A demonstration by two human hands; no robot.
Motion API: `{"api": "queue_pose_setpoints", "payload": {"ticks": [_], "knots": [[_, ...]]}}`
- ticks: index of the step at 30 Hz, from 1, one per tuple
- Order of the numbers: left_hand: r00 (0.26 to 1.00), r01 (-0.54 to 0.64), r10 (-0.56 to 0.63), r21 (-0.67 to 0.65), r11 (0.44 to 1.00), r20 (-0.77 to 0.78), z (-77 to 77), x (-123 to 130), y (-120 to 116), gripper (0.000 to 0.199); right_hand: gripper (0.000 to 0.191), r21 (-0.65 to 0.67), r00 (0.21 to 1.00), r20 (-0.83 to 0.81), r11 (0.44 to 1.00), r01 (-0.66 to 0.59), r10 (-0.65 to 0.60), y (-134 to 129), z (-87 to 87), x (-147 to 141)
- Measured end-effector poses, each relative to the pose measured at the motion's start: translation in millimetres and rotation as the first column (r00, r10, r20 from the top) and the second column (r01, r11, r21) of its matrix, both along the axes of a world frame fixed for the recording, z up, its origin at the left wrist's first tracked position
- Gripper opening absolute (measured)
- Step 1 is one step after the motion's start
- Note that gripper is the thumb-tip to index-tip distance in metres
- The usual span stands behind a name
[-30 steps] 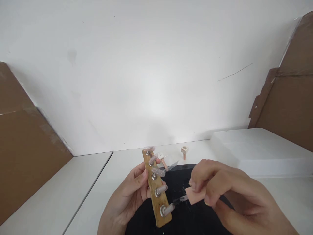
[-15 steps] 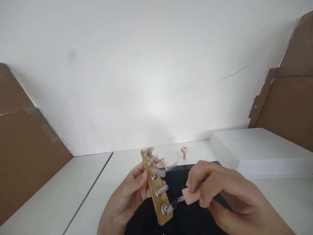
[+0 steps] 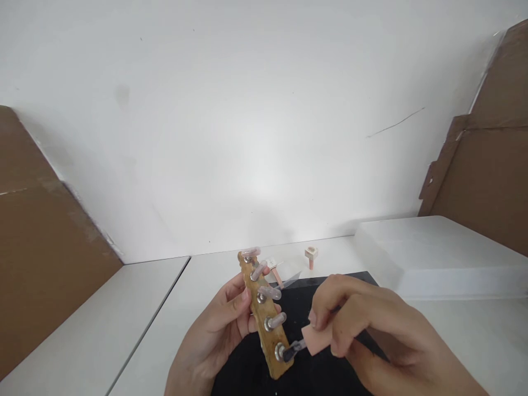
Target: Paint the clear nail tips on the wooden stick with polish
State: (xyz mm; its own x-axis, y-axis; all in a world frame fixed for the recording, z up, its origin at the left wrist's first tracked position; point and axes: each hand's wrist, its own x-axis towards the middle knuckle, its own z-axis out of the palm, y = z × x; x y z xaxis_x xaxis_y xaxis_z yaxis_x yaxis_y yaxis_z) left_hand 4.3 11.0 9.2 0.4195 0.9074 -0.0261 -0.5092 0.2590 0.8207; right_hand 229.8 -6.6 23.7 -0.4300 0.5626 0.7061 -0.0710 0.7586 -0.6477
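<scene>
OK, we've got both hands in view, low in the frame, w/ the strip (image 3: 259, 313) up btwn them, nearer the L hand (image 3: 220, 316). That hand's half-curled round the strip's left edge, thumb on the near side, a few fingers showing past the far side, so we'd call it a firm hold. Strip's on a slant, top end away from us, bottom end toward us & a bit right. Five clear tips (image 3: 277, 320) run down it on metal mounts, all poking out to the right, i.e. the R hand's side. Over there the R hand (image 3: 367, 324) has its fingers pinched on the pink cap (image 3: 317, 338) of a brush (image 3: 302, 345), no gap btwn fingers & cap that we can see. Dark bristles (image 3: 291, 352) are right at the lowest tip, by its mount, hiding most of it; we can't tell how much is coated. R hand itself is just beside the strip, not touching it. Under all this: black mat (image 3: 243, 368) on the white tbl (image 3: 144, 313). Behind, we've a pink-stemmed block (image 3: 311, 253) standing near the wall, a 2nd block (image 3: 270, 264) tilted close behind the strip, & a white box (image 3: 441, 258) off right.
</scene>
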Motion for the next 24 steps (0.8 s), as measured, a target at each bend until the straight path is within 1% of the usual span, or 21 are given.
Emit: {"api": "queue_pose_setpoints", "payload": {"ticks": [5, 8, 11, 14, 19, 21, 24], "knots": [[1.0, -0.006, 0.006, 0.007, 1.0, -0.009, 1.1, -3.8, -4.9, 0.024, 0.039, 0.044, 0.997, 0.002, 0.996, 0.079, -0.079, 0.9, 5.3, 1.0], [1.0, -0.011, 0.011, -0.006, 1.0, -0.004, 0.0, -6.5, -6.1, 0.025, 0.04, 0.034, 0.995, 0.03, 0.995, 0.09, -0.091, 0.8, 5.8, 4.0], [1.0, -0.008, 0.008, -0.013, 1.0, -0.005, -1.9, -8.3, -5.1, 0.025, 0.038, 0.038, 0.995, 0.01, 0.995, 0.097, -0.098, 1.4, 4.3, 5.3], [1.0, -0.005, 0.005, -0.015, 1.0, -0.009, -2.6, -7.4, -2.3, 0.026, 0.037, 0.044, 0.996, -0.024, 0.996, 0.083, -0.082, 1.8, 0.3, 4.6], [1.0, -0.025, 0.025, -0.046, 0.999, -0.017, 0.1, 0.4, 3.4, 0.031, 0.042, 0.025, 1.0, -0.01, 1.0, -0.002, 0.003, 0.2, -7.6, 4.2], [0.999, -0.035, 0.034, -0.051, 0.998, -0.024, 0.7, 2.9, 5.2, 0.031, 0.042, 0.024, 1.0, 0.005, 1.0, 0.011, -0.011, -0.1, -8.4, 5.1], [0.999, -0.046, 0.044, -0.046, 0.998, -0.026, 0.5, 3.1, 5.7, 0.03, 0.042, 0.063, 0.999, 0.03, 0.997, 0.036, -0.038, 0.5, -5.5, 6.8]]}}
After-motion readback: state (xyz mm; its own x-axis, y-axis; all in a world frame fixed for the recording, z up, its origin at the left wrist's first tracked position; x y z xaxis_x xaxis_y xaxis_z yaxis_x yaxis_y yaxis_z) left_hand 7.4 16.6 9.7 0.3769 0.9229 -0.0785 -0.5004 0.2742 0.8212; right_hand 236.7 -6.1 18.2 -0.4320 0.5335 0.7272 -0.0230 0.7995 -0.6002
